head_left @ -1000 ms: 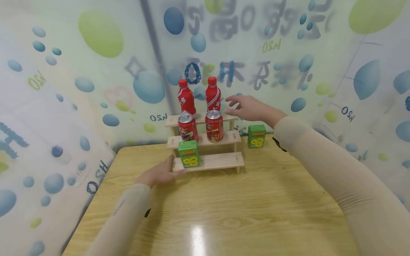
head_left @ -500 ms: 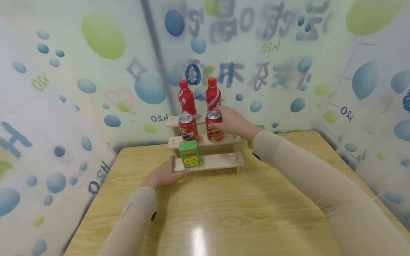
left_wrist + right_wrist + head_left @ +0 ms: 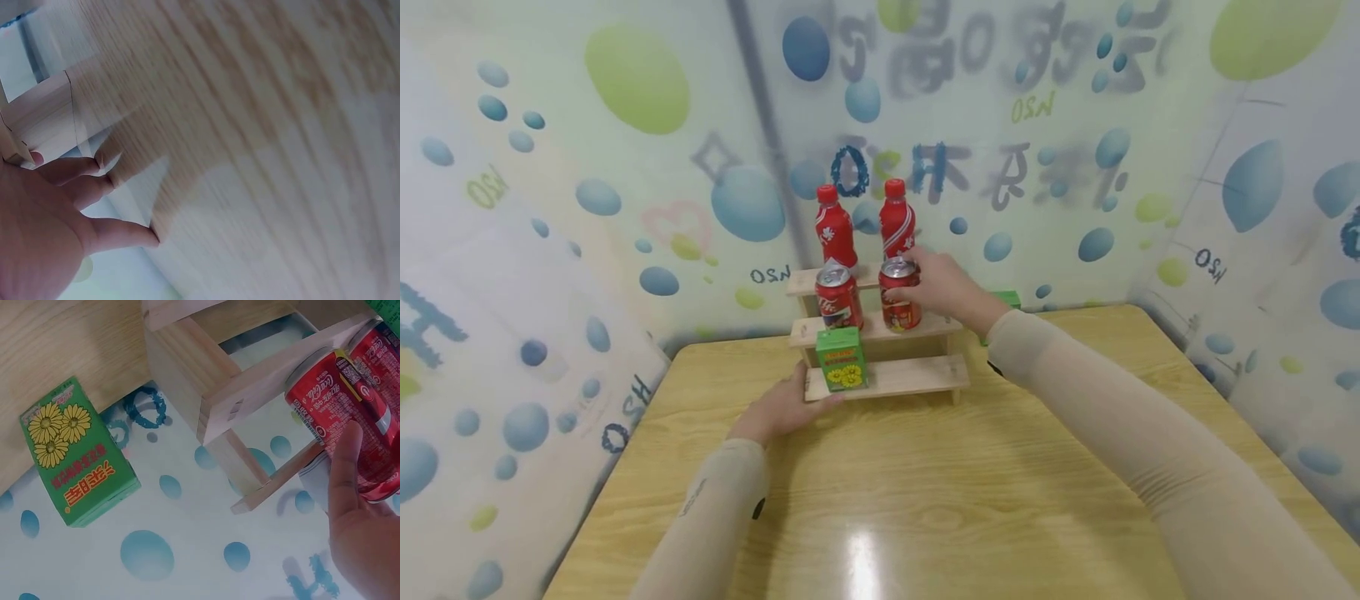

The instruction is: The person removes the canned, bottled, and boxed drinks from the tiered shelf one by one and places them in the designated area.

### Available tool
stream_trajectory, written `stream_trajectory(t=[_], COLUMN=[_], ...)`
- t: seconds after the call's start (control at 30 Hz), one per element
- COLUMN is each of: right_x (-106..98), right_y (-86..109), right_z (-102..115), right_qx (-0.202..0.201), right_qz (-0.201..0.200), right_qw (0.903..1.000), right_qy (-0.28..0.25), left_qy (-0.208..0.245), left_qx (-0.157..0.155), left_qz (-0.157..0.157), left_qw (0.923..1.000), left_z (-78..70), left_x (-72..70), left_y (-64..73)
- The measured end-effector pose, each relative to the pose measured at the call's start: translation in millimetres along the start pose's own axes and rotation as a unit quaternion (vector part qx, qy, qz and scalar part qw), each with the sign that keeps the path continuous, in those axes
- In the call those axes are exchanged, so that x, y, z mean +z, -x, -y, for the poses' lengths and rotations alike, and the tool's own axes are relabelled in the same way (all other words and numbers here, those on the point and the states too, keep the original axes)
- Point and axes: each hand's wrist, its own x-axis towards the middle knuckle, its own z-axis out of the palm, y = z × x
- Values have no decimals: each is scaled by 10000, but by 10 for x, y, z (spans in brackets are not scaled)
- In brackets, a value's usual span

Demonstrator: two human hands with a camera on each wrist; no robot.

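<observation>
A small three-tier wooden stand (image 3: 917,377) is on the table by the wall. My left hand (image 3: 781,410) holds the left end of its lowest shelf, thumb along the front; in the left wrist view several fingertips (image 3: 150,236) touch the tabletop. At the middle shelf my right hand (image 3: 946,287) grips the right red cola can (image 3: 898,315), thumb on its side; the can stands upright. Left of it stands another cola can (image 3: 838,307). Two red bottles (image 3: 837,237) occupy the top shelf. A green drink carton (image 3: 842,367) with yellow flowers stands on the bottom shelf's left side.
A second green drink carton (image 3: 81,456) stands on the table right of the stand; in the head view my right wrist mostly covers it. The wooden table (image 3: 880,483) stretches in front. A patterned wall (image 3: 1037,192) rises close behind the stand.
My right hand has come leftward and down from beside the right bottle and taken hold of the right can. My left hand stays at the stand's left end. The drinks keep their places.
</observation>
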Motion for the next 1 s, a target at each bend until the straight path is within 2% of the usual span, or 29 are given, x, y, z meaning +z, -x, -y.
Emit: stream_trajectory(t=[0.33, 0.6, 0.77, 1.0], right_x=[21, 53, -58, -378], right_y=[-4, 19, 95, 166], right_z=[-8, -115, -202, -273], right_qx=[68, -82, -83, 26], right_qz=[-139, -441, -566, -536], right_qw=[9997, 9988, 9980, 9977], right_qy=[177, -172, -279, -425], left_qy=[18, 57, 62, 50], left_qx=[-33, -17, 37, -25], left_qz=[-27, 38, 49, 37], left_qw=[10000, 10000, 10000, 10000], left_z=[-33, -34, -18, 13], left_x=[-20, -21, -11, -2], left_y=[5, 9, -3, -17])
